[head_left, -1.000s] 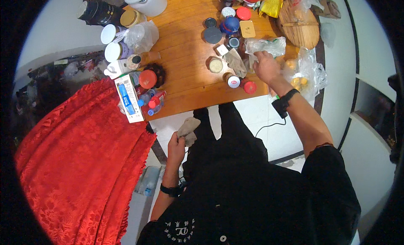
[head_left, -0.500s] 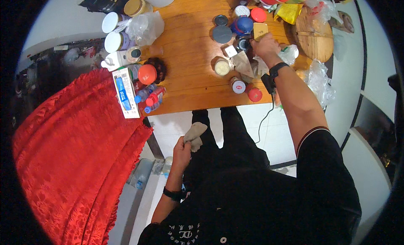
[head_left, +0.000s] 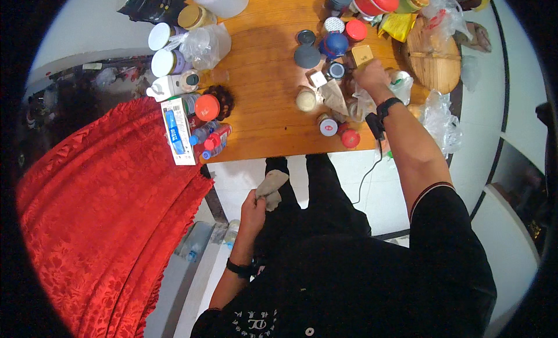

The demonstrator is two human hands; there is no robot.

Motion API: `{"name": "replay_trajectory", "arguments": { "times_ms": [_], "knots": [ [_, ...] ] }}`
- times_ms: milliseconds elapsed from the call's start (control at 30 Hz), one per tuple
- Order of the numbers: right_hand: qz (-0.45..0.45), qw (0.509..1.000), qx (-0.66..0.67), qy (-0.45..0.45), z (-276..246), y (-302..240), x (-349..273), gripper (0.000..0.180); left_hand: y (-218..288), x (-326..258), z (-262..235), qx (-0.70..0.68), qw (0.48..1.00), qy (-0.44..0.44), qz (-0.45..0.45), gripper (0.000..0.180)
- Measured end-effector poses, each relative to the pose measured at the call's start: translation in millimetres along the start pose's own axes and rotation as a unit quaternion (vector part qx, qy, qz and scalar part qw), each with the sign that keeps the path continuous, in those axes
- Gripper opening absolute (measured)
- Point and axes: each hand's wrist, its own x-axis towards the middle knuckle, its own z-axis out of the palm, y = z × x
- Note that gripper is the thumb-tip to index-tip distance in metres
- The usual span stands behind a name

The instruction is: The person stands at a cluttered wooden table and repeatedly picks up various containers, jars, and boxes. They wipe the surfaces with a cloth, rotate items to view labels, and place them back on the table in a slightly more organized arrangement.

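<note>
Near my hip, my left hand [head_left: 252, 215] is closed around a crumpled grey-beige cloth [head_left: 272, 186], which sticks out past its fingers. My right hand [head_left: 373, 78] reaches over the right part of the wooden table [head_left: 267, 94]. Its fingers are bent against the near side of a container with a square yellow lid [head_left: 361, 54]; part of that grip is hidden. Beside it stand a dark-capped jar [head_left: 336, 70], a small white box [head_left: 318, 79] and a blue-lidded jar [head_left: 334, 45]. A beige paper piece [head_left: 333, 95] lies closer to me, next to an open jar of pale contents [head_left: 306, 99].
Red-lidded jars and plastic bags [head_left: 439, 123] crowd the table's right side, with a round wooden board [head_left: 436, 59]. Along the left edge are white-lidded tubs [head_left: 164, 62], bottles [head_left: 215, 139] and a blue-and-white box [head_left: 174, 131]. A red cloth [head_left: 116, 222] hangs at left.
The whole view has shifted, so the table sits slightly lower in the picture. Both hands keep their places: the left with the cloth, the right at the yellow-lidded container.
</note>
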Motion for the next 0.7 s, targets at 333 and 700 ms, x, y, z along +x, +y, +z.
{"name": "replay_trajectory", "arguments": {
  "times_ms": [333,700],
  "knots": [
    [-0.093,0.973,0.171,0.123,-28,34,4,0.073,45,-25,1,0.048,0.999,-0.002,0.023,0.028],
    [-0.321,0.878,0.335,0.12,-170,95,-276,0.047,174,-58,-19,0.11,0.911,-0.03,0.395,0.024]
  ]
}}
